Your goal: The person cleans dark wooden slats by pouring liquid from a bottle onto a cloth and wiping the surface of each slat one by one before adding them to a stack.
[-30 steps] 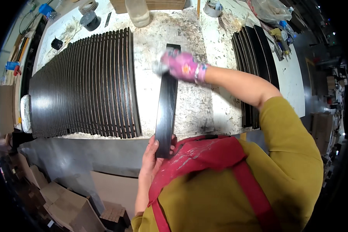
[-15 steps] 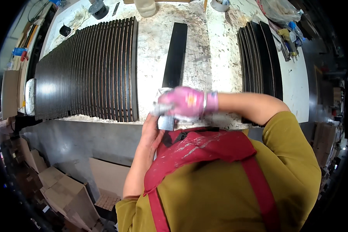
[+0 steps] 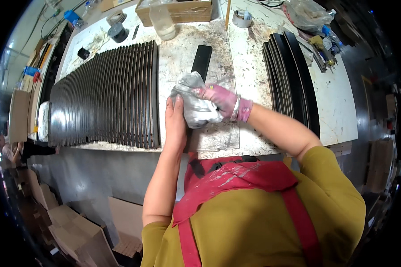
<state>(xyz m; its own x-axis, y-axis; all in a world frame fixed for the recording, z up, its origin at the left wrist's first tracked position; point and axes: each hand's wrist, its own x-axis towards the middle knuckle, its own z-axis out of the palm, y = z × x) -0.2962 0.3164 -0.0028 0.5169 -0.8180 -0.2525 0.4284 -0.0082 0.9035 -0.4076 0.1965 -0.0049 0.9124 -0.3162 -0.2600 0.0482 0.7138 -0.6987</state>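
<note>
A crumpled white-and-grey rag (image 3: pixel 199 109) is bunched up between my hands, over a long flat black board (image 3: pixel 202 60). My right hand (image 3: pixel 223 100), in a pink glove, is closed on the rag's right side. My bare left hand (image 3: pixel 175 118) grips the rag's left edge; part of its fingers is hidden by the cloth. The board lies lengthwise away from me on the stained white table. Its far end shows beyond the rag, its middle is covered, and a bit of its near end shows beside my left wrist.
A long row of dark slats (image 3: pixel 107 95) stands closely packed at the left. Several black boards (image 3: pixel 294 84) lean together at the right. Behind are a jar of liquid (image 3: pixel 162 22), a cardboard box (image 3: pixel 189 12), a dark cup (image 3: pixel 117 33) and a tape roll (image 3: pixel 242 18).
The rag has come up from the board's near end and is now bunched between both hands. My left hand has moved from the board's near end to the rag. The view has shifted.
</note>
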